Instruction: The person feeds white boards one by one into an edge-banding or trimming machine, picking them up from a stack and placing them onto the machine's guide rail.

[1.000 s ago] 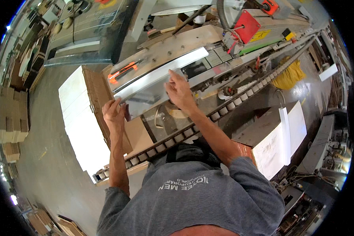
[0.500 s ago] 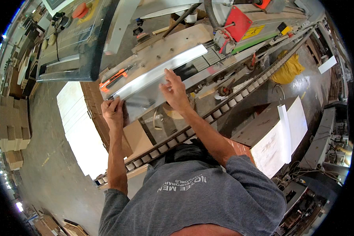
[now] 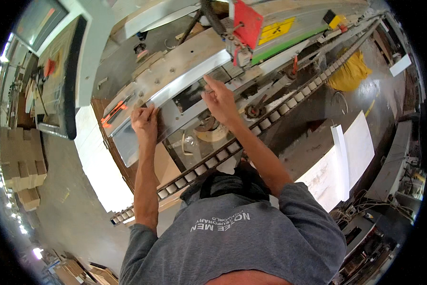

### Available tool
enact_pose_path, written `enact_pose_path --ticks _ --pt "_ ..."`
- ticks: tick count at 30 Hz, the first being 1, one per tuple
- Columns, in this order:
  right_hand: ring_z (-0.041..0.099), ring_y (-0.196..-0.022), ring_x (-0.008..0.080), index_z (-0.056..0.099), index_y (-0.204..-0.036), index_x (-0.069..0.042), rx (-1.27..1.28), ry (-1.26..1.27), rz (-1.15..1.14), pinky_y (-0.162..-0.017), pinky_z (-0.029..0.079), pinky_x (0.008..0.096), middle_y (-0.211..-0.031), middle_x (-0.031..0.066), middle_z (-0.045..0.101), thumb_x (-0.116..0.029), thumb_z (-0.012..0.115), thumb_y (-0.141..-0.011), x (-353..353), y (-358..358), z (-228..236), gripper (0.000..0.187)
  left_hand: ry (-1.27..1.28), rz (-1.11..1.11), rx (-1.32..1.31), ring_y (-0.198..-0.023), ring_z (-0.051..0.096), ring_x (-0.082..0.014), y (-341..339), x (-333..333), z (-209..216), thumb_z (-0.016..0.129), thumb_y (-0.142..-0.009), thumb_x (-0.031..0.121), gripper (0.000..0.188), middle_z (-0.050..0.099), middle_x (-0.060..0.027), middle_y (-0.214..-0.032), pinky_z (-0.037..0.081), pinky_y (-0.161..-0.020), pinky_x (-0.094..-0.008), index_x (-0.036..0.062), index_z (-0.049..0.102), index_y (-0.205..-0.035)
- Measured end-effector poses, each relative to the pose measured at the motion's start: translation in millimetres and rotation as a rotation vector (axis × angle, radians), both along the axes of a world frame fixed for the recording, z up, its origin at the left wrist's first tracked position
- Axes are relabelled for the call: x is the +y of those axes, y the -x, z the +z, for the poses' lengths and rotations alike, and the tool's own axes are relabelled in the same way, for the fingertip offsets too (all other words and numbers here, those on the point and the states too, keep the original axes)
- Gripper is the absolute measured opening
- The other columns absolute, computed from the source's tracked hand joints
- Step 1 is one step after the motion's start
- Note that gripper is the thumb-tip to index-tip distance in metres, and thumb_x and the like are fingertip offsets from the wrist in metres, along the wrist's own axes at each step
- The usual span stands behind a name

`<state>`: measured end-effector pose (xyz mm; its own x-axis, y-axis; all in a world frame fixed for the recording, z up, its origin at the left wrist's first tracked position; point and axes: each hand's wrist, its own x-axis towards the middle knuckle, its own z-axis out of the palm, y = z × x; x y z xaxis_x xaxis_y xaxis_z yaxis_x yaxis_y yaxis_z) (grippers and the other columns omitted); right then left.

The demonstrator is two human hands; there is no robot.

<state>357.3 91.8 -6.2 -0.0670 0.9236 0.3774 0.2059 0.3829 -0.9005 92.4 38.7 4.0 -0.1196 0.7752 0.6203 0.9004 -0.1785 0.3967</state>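
A long white strip (image 3: 189, 78) lies slantwise along the machine's bed (image 3: 170, 122). Its left end is pinched by my left hand (image 3: 145, 124), fingers pressed together. Its far right end sits right beside the red guard plate (image 3: 247, 26) and its metal fittings. Close to the strip's near edge is my right hand (image 3: 219, 100), index finger stretched out and the others loosely bent, with nothing seen in it. Whether the index fingertip touches the strip, I cannot tell. An orange-and-black utility knife (image 3: 113, 114) lies left of my left hand.
A roller track (image 3: 218, 156) runs between me and the bed. White panels (image 3: 92, 156) are stacked at left, and a control box (image 3: 56, 80) stands behind them. To the right are a yellow bag (image 3: 350, 73) and another white strip (image 3: 340, 161) on a white board.
My left hand and the white strip have shifted rightward along the bed, bringing the strip's far end closer to the red plate. My right hand stays near the strip. The whole view has turned.
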Motion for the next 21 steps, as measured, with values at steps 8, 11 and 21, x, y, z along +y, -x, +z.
enact_pose_path --ticks 8,11,21 --pt "0.067 -0.095 0.0284 0.064 -0.125 -0.003 -0.281 0.12 -0.262 -0.08 0.055 0.037 -0.112 0.0169 0.068 -0.002 0.066 -0.088 -106.3 -202.2 16.0 0.036 -0.045 -0.083 -0.02 -0.071 0.06 -0.0275 -60.8 55.3 -21.7 0.082 -0.075 0.002 0.014 0.062 -0.0116 -0.076 0.05 -0.066 -0.0382 0.0038 0.075 -0.088" --pt "0.063 -0.106 0.0341 0.062 -0.13 -0.006 -0.539 0.126 -0.575 -0.088 0.054 0.0402 -0.125 0.0199 0.063 -0.004 0.07 -0.086 -130.4 -317.1 -14.4 0.045 -0.102 -0.101 0.102 -0.073 0.062 -0.0266 -68.2 70.3 -20.5 0.08 -0.081 0.008 0.017 0.064 -0.0129 -0.083 0.051 -0.068 -0.037 0.0022 0.076 -0.096" --pt "0.058 -0.112 0.0395 0.061 -0.129 -0.005 -1.099 0.594 -0.904 -0.102 0.043 0.0476 -0.117 0.0187 0.067 -0.014 0.079 -0.071 -275.6 -575.4 -114.4 0.062 -0.009 -0.228 -0.064 -0.084 0.067 -0.0305 -128.3 53.1 0.2 0.074 -0.081 0.003 0.021 0.07 -0.0148 -0.093 0.054 -0.078 -0.0388 0.0024 0.074 -0.102"
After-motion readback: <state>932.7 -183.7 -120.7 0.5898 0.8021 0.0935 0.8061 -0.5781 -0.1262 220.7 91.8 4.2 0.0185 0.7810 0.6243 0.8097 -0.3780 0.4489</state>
